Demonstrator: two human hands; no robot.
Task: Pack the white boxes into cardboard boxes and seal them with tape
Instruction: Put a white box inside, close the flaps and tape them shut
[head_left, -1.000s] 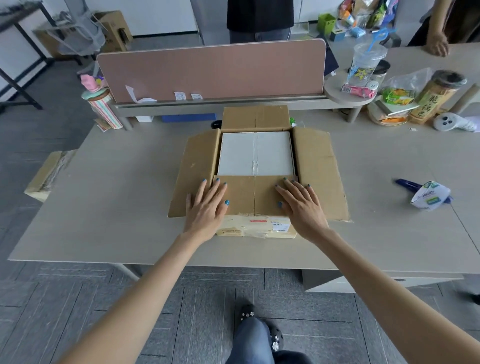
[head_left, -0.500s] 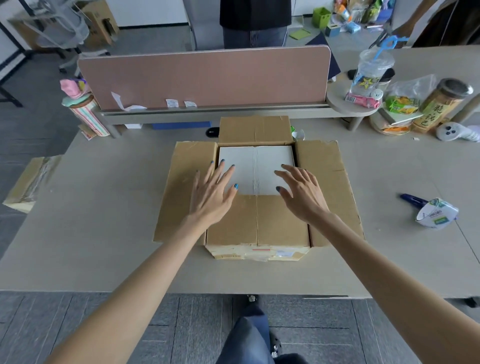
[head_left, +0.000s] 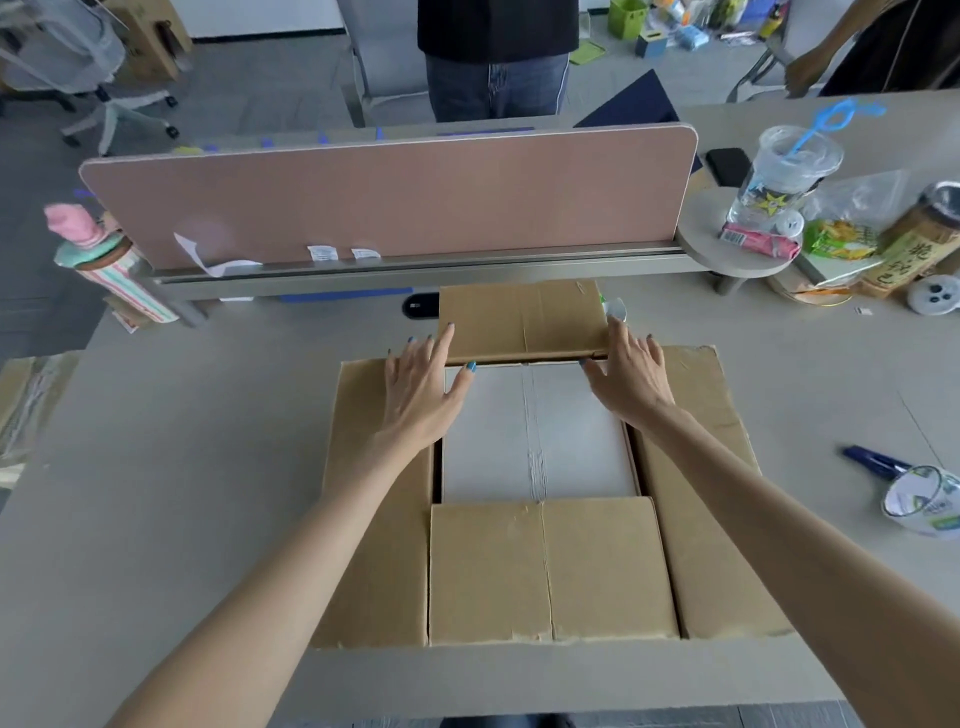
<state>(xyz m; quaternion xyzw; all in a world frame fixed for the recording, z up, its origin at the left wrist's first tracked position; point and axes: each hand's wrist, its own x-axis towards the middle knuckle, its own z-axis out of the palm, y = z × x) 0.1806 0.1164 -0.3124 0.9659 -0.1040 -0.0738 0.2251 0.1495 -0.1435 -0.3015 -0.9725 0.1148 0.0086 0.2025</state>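
On the tabletop (head_left: 182, 467) sat the cardboard box (head_left: 550, 571). Our left hand (head_left: 421, 389) and right hand (head_left: 631, 382) flanked its far flap (head_left: 524, 317), fingers (head_left: 439, 353) straight and spread.

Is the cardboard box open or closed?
Open. The cardboard box has its side flaps spread flat, and the white box inside is visible.

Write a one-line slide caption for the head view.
Left hand and right hand at the far flap of the cardboard box, white box inside, tape dispenser to the right.
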